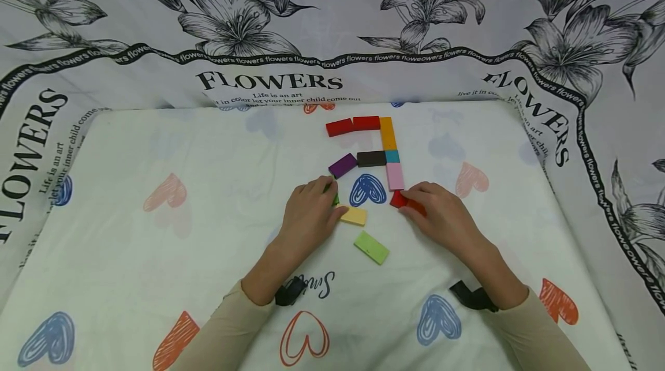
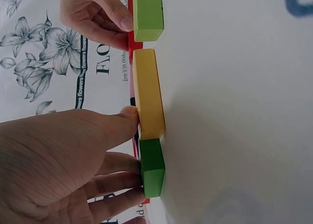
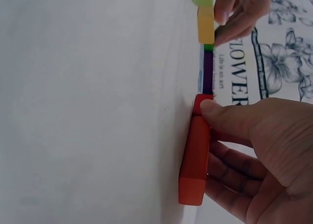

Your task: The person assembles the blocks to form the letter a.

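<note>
My left hand (image 1: 310,208) touches a dark green block (image 2: 152,168) with its fingertips. Its thumb rests against the end of a yellow block (image 1: 354,216), which adjoins the green one. Much of the green block is hidden under this hand in the head view. With thumb and fingers, my right hand (image 1: 445,212) pinches a long red block (image 3: 194,155). Against that block's end is a shorter red piece (image 1: 398,199), partly under the thumb. Just above it in the head view lies a pink block (image 1: 395,176). A light green block (image 1: 371,247) lies apart, nearer the body.
Beyond the hands runs a bent line of blocks: purple (image 1: 343,166), black (image 1: 371,158), blue (image 1: 392,156), orange (image 1: 388,133) and two red ones (image 1: 366,123). They lie on a white cloth (image 1: 234,186) printed with hearts, bordered by a flowered cloth (image 1: 337,30).
</note>
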`<action>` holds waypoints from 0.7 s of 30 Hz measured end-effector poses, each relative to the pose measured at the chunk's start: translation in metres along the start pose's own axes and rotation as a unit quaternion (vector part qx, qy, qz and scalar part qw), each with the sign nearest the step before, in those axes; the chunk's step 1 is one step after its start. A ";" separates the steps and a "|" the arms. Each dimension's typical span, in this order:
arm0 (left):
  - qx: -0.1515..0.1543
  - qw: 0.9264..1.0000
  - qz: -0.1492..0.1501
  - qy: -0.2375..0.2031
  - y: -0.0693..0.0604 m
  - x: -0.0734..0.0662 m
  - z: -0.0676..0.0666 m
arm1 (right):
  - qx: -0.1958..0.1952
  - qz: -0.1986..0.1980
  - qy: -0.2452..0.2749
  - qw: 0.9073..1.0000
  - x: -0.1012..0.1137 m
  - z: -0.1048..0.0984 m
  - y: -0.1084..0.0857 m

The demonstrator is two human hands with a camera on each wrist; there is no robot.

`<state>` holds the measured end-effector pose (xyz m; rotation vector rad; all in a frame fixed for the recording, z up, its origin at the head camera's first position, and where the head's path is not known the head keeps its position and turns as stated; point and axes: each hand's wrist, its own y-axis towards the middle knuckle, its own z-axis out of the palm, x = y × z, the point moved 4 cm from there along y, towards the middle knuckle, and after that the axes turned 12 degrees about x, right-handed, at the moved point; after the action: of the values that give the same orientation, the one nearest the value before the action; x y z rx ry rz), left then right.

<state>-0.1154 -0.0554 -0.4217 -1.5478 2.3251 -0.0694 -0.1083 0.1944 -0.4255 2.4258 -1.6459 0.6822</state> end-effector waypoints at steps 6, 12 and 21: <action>0.006 1.000 -0.017 -0.007 -0.001 0.003 0.003 | -0.009 -0.004 -0.006 1.000 0.003 -0.001 -0.005; -0.006 0.999 -0.013 -0.031 -0.001 0.006 0.006 | -0.016 -0.032 0.001 0.999 0.018 0.002 -0.023; -0.010 1.000 -0.009 -0.026 -0.001 0.006 0.007 | 0.067 -0.037 -0.015 0.997 0.047 0.027 -0.036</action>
<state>-0.1143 -0.0602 -0.4297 -1.5626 2.2781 -0.0101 -0.0538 0.1590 -0.4237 2.5869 -1.5590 0.7736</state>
